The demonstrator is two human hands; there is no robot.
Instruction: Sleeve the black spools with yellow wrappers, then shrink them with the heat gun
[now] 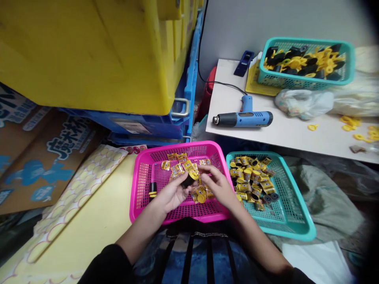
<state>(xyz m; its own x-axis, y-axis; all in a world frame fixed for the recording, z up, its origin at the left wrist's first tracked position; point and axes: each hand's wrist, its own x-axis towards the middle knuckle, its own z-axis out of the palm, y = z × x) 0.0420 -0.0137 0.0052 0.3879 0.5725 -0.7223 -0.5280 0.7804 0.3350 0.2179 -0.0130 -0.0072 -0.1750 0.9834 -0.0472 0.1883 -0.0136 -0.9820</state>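
Over the pink basket (220,157), my left hand (171,195) grips a small black cylinder (189,180) with a yellow top between thumb and fingers. My right hand (217,185) comes in from the other side, its thumb and fingers curled together at a yellow printed plastic wrapper (194,170) against the cylinder's top. Whether the wrapper is around the cylinder or only beside it, I cannot tell. Below the hands, several loose yellow printed wrappers (177,169) lie in the basket. One black cylinder with yellow parts (152,188) stands apart at its left side.
To the right, a teal basket (296,197) holds many wrapped yellow cylinders (251,175). A blue heat gun (251,119) lies on the white table (284,136), its cord running back. Behind it stands another teal basket (304,83) of black and yellow parts. Yellow and blue crates (118,55) rise at left.
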